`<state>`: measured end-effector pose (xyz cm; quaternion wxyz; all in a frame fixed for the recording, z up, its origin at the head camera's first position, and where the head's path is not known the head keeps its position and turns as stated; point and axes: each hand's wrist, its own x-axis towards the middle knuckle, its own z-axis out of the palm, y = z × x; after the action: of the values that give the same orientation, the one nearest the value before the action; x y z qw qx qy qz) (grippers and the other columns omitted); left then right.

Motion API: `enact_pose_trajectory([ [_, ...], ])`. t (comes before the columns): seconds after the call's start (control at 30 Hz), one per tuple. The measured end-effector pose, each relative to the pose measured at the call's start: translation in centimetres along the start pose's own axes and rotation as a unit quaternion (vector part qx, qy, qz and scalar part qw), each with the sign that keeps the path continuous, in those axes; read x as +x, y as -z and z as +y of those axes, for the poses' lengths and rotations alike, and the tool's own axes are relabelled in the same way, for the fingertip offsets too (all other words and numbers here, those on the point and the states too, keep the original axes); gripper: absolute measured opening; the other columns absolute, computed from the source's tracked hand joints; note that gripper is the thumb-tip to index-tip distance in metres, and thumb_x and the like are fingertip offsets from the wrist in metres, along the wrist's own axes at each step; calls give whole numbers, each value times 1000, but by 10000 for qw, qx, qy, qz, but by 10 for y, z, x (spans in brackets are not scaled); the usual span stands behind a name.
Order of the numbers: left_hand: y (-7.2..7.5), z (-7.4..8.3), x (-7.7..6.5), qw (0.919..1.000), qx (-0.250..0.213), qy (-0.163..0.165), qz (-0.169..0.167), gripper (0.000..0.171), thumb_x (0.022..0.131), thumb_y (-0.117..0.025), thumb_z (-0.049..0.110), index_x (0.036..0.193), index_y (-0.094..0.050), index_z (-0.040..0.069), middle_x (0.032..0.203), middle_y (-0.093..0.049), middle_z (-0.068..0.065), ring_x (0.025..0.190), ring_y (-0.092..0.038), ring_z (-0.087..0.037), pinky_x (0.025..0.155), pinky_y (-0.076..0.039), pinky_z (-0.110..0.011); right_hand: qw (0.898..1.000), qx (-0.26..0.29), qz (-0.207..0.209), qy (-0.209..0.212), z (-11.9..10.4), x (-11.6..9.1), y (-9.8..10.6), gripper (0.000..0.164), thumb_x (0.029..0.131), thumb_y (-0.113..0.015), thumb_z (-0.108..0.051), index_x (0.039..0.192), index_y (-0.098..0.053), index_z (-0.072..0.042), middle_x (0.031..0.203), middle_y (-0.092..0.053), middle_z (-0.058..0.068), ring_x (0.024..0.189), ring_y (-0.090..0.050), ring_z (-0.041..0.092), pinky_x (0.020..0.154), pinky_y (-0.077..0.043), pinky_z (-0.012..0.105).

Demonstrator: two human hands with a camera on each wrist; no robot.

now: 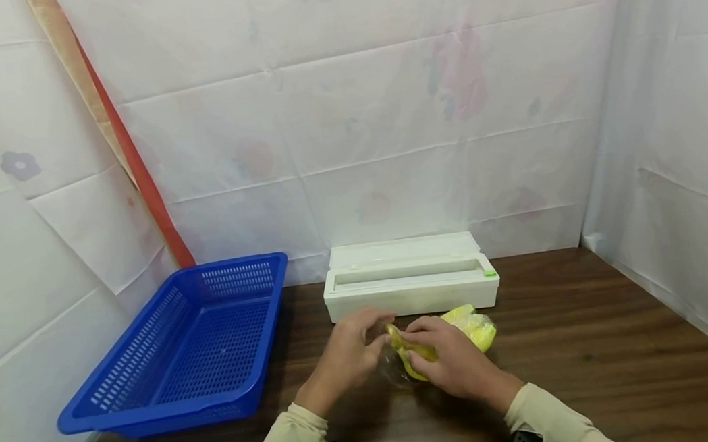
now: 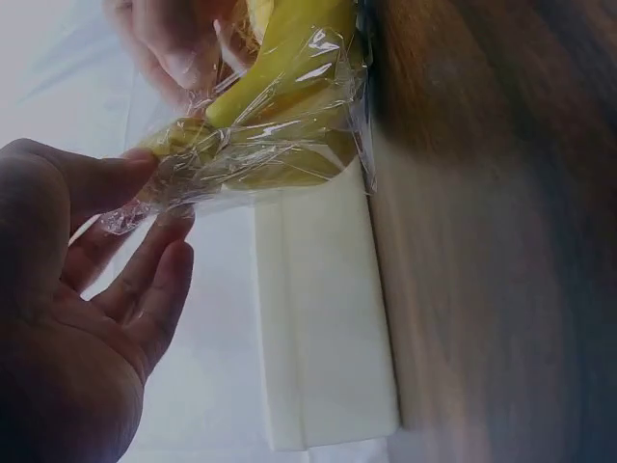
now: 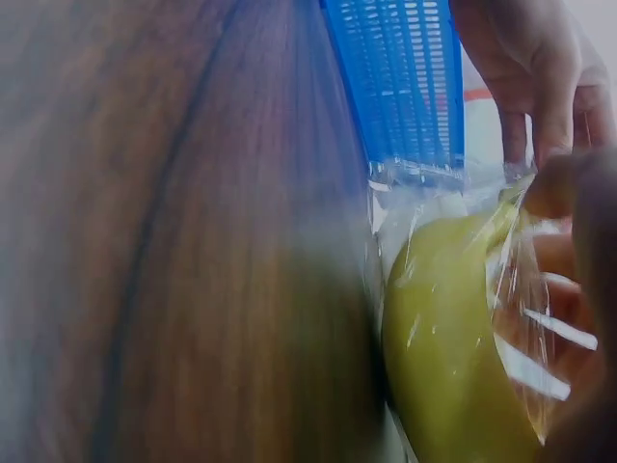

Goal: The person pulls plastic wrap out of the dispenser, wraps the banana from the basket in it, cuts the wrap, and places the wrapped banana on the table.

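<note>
Several yellow bananas (image 2: 289, 87) are wrapped in clear cling film (image 2: 333, 125), close over the table in front of a white box. My left hand (image 1: 351, 351) pinches the bunched film around the stem end, its thumb and fingertips on either side in the left wrist view. From the other side my right hand (image 1: 450, 358) grips the bananas near their stems, fingers curled over them. A smooth banana (image 3: 443, 328) shows under the film in the right wrist view. Just beyond the right hand is a bright yellow, film-covered bundle (image 1: 481, 328), partly hidden by that hand.
Behind the hands stands a long white cling film box (image 1: 413, 298), lid raised, with a green piece at its right end. A blue slotted basket (image 1: 252, 396) sits at the left on the dark wooden table (image 1: 580, 342). White sheeting (image 1: 384, 111) hangs at the back and sides.
</note>
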<state>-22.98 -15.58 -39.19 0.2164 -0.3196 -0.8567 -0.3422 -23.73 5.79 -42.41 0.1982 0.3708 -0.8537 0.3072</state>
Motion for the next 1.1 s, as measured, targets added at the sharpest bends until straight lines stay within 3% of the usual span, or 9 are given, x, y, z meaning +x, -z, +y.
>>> enact_pose_trajectory([
  [0.1,-2,-1,-1,9993,-124,319,117,30,85,-78,1,113,-68,5,106,-68,-6,95,-66,-18,81,-56,-34,9988,-209,-433,78,1,-2,6,38,93,-70,-26,128,-70,-10,121,-60,-8,107,-57,10,84,-52,37],
  [0.3,-4,-4,1,9945,-496,909,155,25,88,-77,8,111,-67,4,101,-66,-3,92,-65,-19,80,-56,-33,9917,-681,-993,453,8,-2,15,54,89,-76,-28,138,-61,-10,127,-58,-3,117,-55,15,106,-42,46],
  [0.43,-1,-10,0,9857,-669,1444,-555,31,94,-72,31,116,-69,9,104,-68,2,99,-64,-18,86,-53,-38,9936,-364,-1008,364,13,-4,15,49,90,-77,-23,136,-63,-10,127,-58,-3,115,-55,13,96,-50,38],
  [0.57,-1,-13,-3,9662,-911,1976,-1381,46,89,-77,39,122,-66,11,106,-69,3,101,-64,-18,88,-52,-41,9955,-92,-898,284,14,-5,12,46,91,-77,-22,133,-65,-9,125,-60,-4,113,-56,11,91,-52,35],
  [0.7,-5,-9,-4,9579,-784,2326,-1488,56,78,-88,28,120,-61,4,104,-66,-4,96,-62,-22,81,-52,-42,9966,-103,-809,121,10,-4,9,45,90,-77,-22,132,-66,-10,124,-61,-4,112,-56,11,91,-52,36],
  [0.8,-7,-7,-5,9522,-749,2577,-1458,61,79,-87,24,125,-56,-2,107,-67,-10,95,-64,-26,80,-53,-45,9966,-224,-789,-80,7,-2,7,45,91,-76,-24,133,-66,-11,124,-61,-3,112,-55,12,91,-52,36],
  [0.87,-8,-8,-5,9460,-1060,2712,-1427,59,83,-83,18,127,-54,-8,102,-70,-12,89,-68,-28,75,-56,-44,9963,-332,-768,-190,5,-1,6,45,91,-76,-24,133,-65,-11,125,-61,-3,113,-56,13,92,-51,37],
  [0.97,-9,-11,-5,9397,-1535,2721,-1390,35,89,-76,9,118,-63,-8,86,-73,-10,71,-69,-24,63,-57,-38,9962,-387,-717,-291,4,0,6,45,91,-76,-24,133,-65,-11,125,-62,-2,113,-57,14,93,-52,38],
  [1.1,-9,-15,-6,9470,-1547,2402,-1466,6,93,-70,8,90,-73,4,73,-69,-4,63,-65,-18,54,-53,-31,9961,-295,-733,-382,3,-1,5,44,91,-76,-22,132,-66,-10,124,-62,0,114,-58,17,93,-52,39],
])
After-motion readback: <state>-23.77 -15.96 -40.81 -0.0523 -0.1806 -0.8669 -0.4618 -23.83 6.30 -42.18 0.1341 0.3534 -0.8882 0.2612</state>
